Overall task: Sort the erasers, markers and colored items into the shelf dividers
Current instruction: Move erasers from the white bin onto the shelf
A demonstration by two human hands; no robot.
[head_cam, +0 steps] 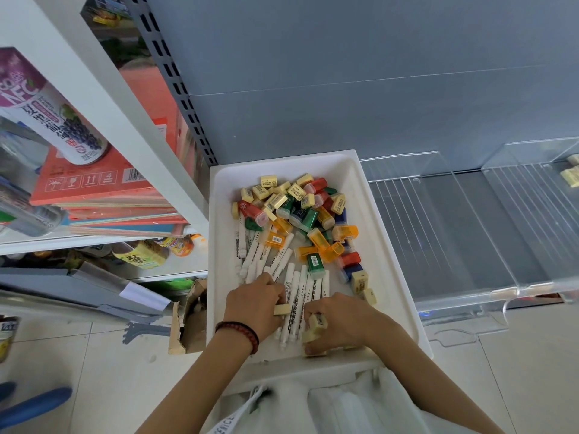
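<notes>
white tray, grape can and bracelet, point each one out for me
White tray [372,220]: head view, bare right wall.
Grape can [53,111]: head view, middle of its label.
Bracelet [247,327]: head view, beads on the left wrist.

Bare forearms [194,386], dark red beaded bracelet [247,332] (left wrist), white garment [338,405] with printed lettering

The tray [376,233] sits left of the dividers [463,220]. In it, erasers [275,200] lie heaped at the back, cases [319,239] in the middle, markers [257,255] at front left. The left hand [253,305] and right hand [338,321] lie over the markers' near ends. A box [188,321] stands left of the tray.
</notes>
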